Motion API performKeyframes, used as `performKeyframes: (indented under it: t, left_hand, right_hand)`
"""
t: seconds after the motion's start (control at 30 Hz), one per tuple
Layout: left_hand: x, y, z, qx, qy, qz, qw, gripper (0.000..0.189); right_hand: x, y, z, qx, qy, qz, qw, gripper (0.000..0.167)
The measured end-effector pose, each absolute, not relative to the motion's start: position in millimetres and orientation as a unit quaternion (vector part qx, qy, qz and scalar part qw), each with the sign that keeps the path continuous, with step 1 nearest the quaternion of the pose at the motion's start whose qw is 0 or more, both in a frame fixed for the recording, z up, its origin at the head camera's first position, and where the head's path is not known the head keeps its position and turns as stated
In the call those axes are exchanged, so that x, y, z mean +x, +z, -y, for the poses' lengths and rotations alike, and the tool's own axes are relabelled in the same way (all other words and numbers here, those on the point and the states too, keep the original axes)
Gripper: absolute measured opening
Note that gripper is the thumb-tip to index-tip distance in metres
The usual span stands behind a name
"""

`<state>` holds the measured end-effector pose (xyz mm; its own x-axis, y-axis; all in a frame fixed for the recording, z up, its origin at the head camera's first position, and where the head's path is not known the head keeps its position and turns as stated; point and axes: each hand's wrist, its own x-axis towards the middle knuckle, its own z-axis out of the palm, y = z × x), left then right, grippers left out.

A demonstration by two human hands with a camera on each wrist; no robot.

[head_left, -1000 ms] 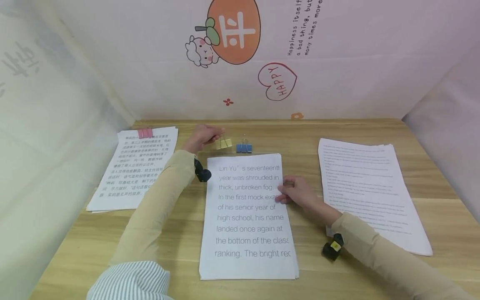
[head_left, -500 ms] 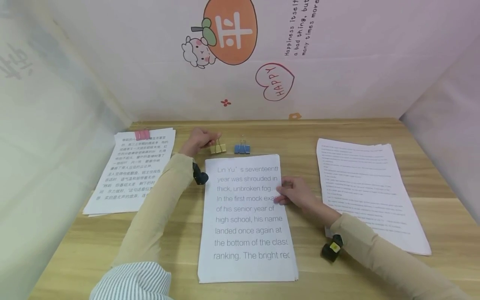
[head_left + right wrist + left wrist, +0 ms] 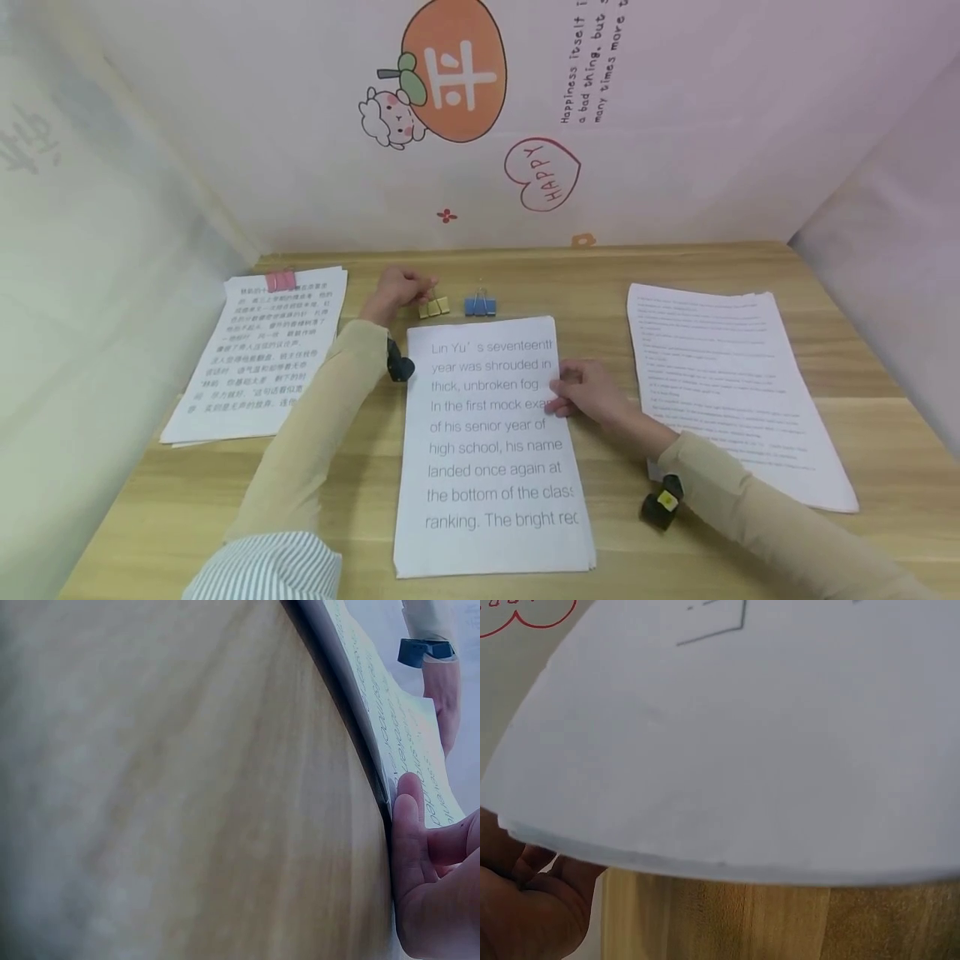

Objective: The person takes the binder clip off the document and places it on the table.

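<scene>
My left hand point(image 3: 400, 293) is at the back of the table, its fingertips pinching the wire handle of a yellow binder clip point(image 3: 435, 308). Part of that hand point(image 3: 536, 907) shows at the lower left of the left wrist view, with the clip hidden there. A stack of printed paper point(image 3: 491, 546) in large English type lies in the middle. On its right edge rest the straight fingers of my right hand point(image 3: 592, 392). The right wrist view has this hand point(image 3: 442, 885) low at the right, fingertips right at the paper's edge.
A blue binder clip point(image 3: 480, 307) stands right of the yellow one. Leftward lies a paper stack point(image 3: 247, 358) with Chinese print and a pink binder clip point(image 3: 281, 281) at its top. Another stack point(image 3: 735, 392), in small type, lies at the right. A printed curtain point(image 3: 675, 167) borders the table behind.
My left hand has shifted the yellow clip slightly left, away from the blue one. My right hand stays on the middle stack's edge. The head view has shifted slightly.
</scene>
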<state>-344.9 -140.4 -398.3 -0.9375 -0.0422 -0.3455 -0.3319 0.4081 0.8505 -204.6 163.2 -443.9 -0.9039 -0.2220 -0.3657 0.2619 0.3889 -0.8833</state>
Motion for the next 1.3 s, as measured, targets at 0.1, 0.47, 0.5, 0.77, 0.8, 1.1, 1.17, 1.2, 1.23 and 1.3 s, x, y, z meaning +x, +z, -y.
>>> performKeyframes:
  t: [0.1,0.47,0.5,0.77,0.8,1.1,1.17,1.2,1.23,1.3]
  left_hand:
    - [-346,-399,137,-0.122,0.539,-0.823,0.132,0.026]
    - [-342,-405,137,-0.113,0.574,-0.804,0.111,0.032]
    - [-342,-405,137,-0.112,0.576,-0.802,0.11,0.033]
    - [-344,-406,139,-0.108,0.589,-0.794,0.108,0.032]
    - [-344,-407,139,-0.106,0.587,-0.795,0.108,0.031]
    - [-345,-410,141,-0.094,0.578,-0.805,0.094,0.026]
    - [-344,-410,141,-0.092,0.577,-0.806,0.095,0.027]
    - [-344,-410,142,-0.092,0.577,-0.806,0.097,0.027]
    - [-344,-410,142,-0.091,0.577,-0.806,0.099,0.026]
    - [-344,-410,142,-0.091,0.576,-0.806,0.103,0.027]
  right_hand:
    - [-203,-444,-164,0.012,-0.552,-0.805,0.216,0.033]
    - [-202,-441,-169,0.015,-0.562,-0.797,0.222,0.036]
    - [-202,-441,-172,0.014,-0.559,-0.799,0.222,0.037]
    - [-204,-439,-203,0.012,-0.524,-0.829,0.195,0.044]
    - [-205,-438,-207,0.018,-0.521,-0.832,0.191,0.045]
    - [-211,-430,-224,0.02,-0.451,-0.877,0.163,0.04]
    - [-212,-430,-225,0.013,-0.426,-0.893,0.148,0.037]
    - [-213,-429,-226,0.009,-0.412,-0.901,0.139,0.036]
    - [-214,-429,-226,0.008,-0.399,-0.907,0.133,0.035]
    - [-215,-429,-227,0.003,-0.377,-0.918,0.12,0.034]
